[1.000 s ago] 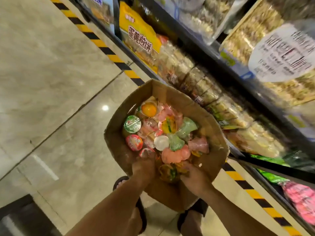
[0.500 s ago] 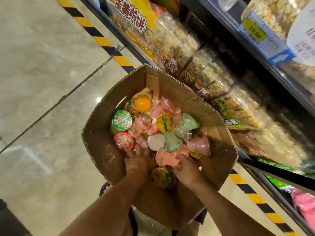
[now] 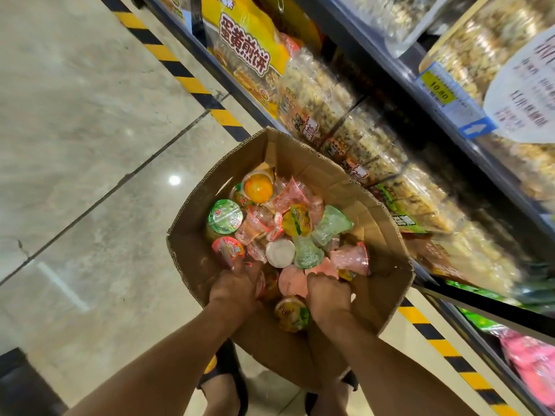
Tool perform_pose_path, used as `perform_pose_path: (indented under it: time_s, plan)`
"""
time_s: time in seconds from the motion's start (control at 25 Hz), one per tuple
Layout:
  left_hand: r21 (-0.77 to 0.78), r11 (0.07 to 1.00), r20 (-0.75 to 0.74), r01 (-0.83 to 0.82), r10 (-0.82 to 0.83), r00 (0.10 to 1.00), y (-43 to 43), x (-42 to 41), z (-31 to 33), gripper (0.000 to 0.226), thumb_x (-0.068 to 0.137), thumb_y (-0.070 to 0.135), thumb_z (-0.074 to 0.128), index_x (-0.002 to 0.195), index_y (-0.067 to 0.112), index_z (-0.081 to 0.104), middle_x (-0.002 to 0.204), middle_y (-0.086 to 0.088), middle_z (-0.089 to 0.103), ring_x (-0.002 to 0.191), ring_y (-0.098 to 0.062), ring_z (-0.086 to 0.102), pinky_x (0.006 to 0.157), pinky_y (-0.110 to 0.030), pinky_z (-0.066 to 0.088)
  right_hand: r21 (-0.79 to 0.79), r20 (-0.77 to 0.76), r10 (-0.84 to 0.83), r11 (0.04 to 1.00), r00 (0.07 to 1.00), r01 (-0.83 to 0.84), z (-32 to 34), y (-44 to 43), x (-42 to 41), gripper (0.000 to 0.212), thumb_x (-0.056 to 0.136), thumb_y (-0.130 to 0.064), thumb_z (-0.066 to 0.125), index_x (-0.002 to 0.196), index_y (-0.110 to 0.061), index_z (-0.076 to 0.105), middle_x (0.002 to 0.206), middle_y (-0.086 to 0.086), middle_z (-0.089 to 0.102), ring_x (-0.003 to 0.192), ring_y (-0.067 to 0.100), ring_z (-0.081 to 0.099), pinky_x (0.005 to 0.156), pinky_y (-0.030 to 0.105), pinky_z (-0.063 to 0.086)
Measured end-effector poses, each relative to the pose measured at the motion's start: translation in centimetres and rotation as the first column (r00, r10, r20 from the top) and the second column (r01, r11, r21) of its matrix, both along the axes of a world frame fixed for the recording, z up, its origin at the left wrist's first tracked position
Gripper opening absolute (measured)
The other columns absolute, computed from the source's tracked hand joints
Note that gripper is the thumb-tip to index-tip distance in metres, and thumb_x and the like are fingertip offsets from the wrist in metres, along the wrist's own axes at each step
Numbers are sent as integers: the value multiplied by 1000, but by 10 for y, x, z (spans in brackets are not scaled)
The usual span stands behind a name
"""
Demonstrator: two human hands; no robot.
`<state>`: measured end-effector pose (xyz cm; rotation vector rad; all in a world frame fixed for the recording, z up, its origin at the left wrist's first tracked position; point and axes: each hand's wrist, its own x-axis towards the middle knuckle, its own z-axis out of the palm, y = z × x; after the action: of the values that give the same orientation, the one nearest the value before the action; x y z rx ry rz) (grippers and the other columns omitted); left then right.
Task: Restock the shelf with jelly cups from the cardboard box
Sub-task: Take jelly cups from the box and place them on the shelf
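At the bottom of the frame, two bare forearms are reaching up out of the lower edge, above feet in dark sandals (image 3: 228, 373) that are standing on the pale tiled floor (image 3: 75, 145). Both hands are plunging into the open cardboard box (image 3: 192, 265) at the centre of the frame. The left hand (image 3: 237, 288) is lying at the near left edge of the pile, its fingers (image 3: 240, 267) curling down beside a red-lidded cup (image 3: 228, 249). The right hand (image 3: 327, 295) is bunching, knuckles up, over pink cups just right of it. The fingertips of both are disappearing among the cups, so I cannot tell whether either is grasping one. A yellow cup (image 3: 291, 313) is sitting between the two wrists.

The jelly cups (image 3: 285, 229) are lying jumbled inside the box, among them a white-lidded cup (image 3: 280, 253), a green-lidded cup (image 3: 225, 216) and, at the far end, an orange cup (image 3: 258, 189).

Beyond the box, black-and-yellow striped tape (image 3: 192, 82) is running diagonally along the floor. The shelf (image 3: 399, 70) is filling the right and upper right, carrying clear snack packs (image 3: 315, 94), a yellow bag (image 3: 246, 49) and a price tag (image 3: 438, 90).
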<state>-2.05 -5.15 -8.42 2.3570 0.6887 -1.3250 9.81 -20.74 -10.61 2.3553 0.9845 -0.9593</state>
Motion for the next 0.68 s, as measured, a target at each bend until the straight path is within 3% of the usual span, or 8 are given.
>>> perform_pose_path:
  time_s: [0.16,0.28,0.4,0.48,0.68]
  plan:
    - [-12,1000,32,-14,14,999,-1,-4,52,86,95,41,62,158,33,4,165,-21,-4,126,-39,53,94,-45,55,10,-84,41,999,996,-41,54,-3,1,24,100,-16,50,120,-22,62,121,5,61,108,27,64,81,35,51]
    - [-10,999,57,41,-41,998,0,-9,60,90,96,39,62,160,31,-1,167,-21,-10,134,-41,47,100,-45,51,-10,-112,38,999,993,-39,52,0,7,30,98,-16,55,127,-22,55,127,6,54,113,28,60,84,37,50]
    - [53,997,72,64,-68,995,-2,-15,34,95,94,58,58,160,31,-5,165,-18,7,135,-40,47,111,-51,38,-15,-106,4,1000,994,-6,10,5,8,36,97,-15,53,132,-24,53,132,4,55,118,27,60,85,36,51]
    - [110,991,160,75,-92,983,-5,-22,18,93,89,67,50,159,32,-1,159,-15,25,126,-37,55,114,-54,27,-13,-125,13,1000,992,-15,-18,2,3,36,97,-16,52,132,-23,52,130,3,60,117,26,62,82,34,50]
    - [137,990,382,-27,-28,924,-11,-37,2,92,77,72,48,157,37,20,141,-11,51,109,-32,65,100,-45,40,74,-70,-10,997,997,16,-50,-6,-9,29,100,-26,53,128,-21,50,110,0,70,100,23,70,64,30,40]
